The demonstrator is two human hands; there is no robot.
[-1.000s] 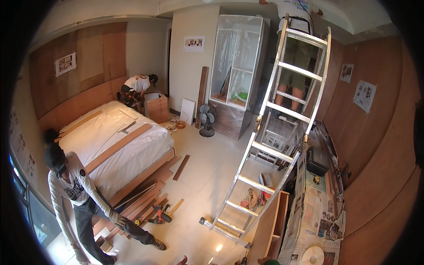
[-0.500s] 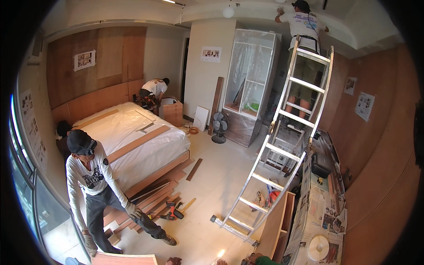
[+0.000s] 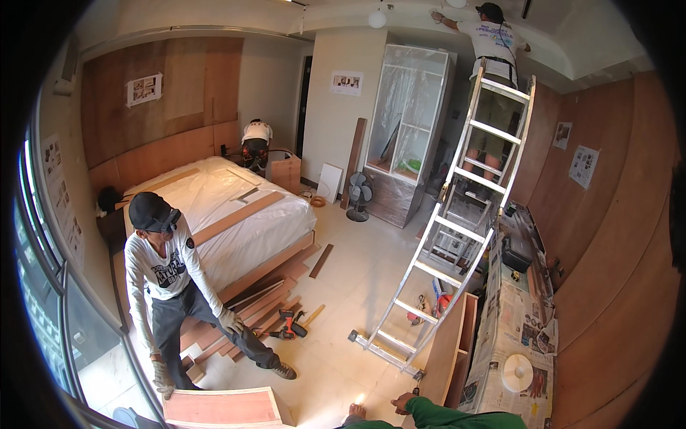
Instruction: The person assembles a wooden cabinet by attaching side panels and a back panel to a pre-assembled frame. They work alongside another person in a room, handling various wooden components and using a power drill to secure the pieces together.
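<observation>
Pale flr [image 3: 321, 379]; R hand [image 3: 404, 402] nr ladder [image 3: 459, 231], grip unclear, sleeve [image 3: 457, 417] cut off.

Right hand [image 3: 404, 402] at lower edge, knuckles bent, grip unreadable; its green-sleeved arm [image 3: 457, 417] runs off to the right of it. Skin patch left of that hand: can't tell hand or foot.
</observation>
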